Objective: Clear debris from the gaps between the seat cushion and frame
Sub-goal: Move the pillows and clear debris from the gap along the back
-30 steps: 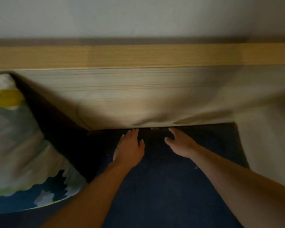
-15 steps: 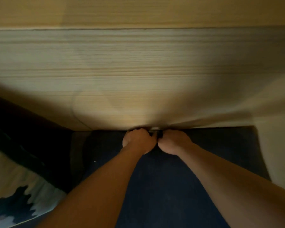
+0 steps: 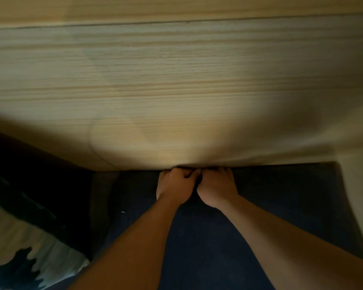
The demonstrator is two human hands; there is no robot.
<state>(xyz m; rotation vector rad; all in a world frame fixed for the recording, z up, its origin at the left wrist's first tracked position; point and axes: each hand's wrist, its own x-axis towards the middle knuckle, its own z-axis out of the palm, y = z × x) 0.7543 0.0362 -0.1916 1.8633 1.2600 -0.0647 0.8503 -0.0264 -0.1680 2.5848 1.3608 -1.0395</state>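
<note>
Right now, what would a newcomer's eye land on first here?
The left hand and right hand sit side by side at centre, fingers curled at the dark seam where the navy seat cushion meets the pale wooden frame. A patterned pillow lies in shadow at lower left.

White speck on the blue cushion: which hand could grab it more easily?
Probably the left hand. The white speck lies on the seat cushion just to its left; the right hand sits on the far side, and would have to cross over.
</note>
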